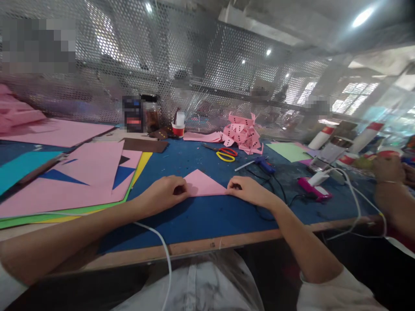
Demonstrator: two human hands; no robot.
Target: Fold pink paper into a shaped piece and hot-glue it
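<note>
A pink sheet of paper, folded into a triangle, lies on the blue tabletop with its point away from me and its long edge towards me. My left hand pinches its left corner between thumb and fingers. At the opposite corner, my right hand is closed on the paper in the same way. Just beyond the paper are scissors with red and yellow handles. A blue glue gun with a glue stick in its back lies beyond my right hand.
Large pink sheets are stacked over coloured ones at left. Folded pink paper pieces with black dots are piled at the back. A pink-cased power strip and white cables lie right, near a co-worker's arm. A perforated metal screen stands behind.
</note>
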